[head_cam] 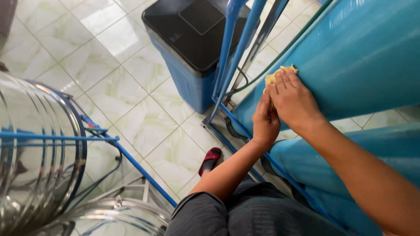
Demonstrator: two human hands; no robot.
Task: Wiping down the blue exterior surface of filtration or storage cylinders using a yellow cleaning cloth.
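A small yellow cloth (pixel 278 75) lies pressed flat against the curved side of a large turquoise tank (pixel 358 57), pinned there under the fingers of the person's right hand (pixel 292 101). That hand is spread open, palm to the tank wall, and covers most of the cloth, so only its upper and left edges show. The left hand (pixel 264 123) sits just below and against the right one, fingers curled; whether it grips a lower corner of the cloth or merely rests on the tank cannot be told, since the right hand hides the contact.

The work appears to be mid-wipe on the lower left part of the tank, close to where blue pipes (pixel 236 48) run down to a metal frame (pixel 245 140). By this judgement, much of the tank's surface to the right and above is yet to be covered. The next stroke would call for steady palm pressure so the cloth slides with the hand rather than bunching, and for care near the pipes, which stand just beside the cloth's left edge.

A second turquoise tank (pixel 376 153) lies under the right forearm. On the tiled floor (pixel 109 65) stands a blue bin with a black lid (pixel 192 35), and a shiny steel tank (pixel 39 153) fills the left edge. A red slipper (pixel 211 159) shows beneath the left forearm.
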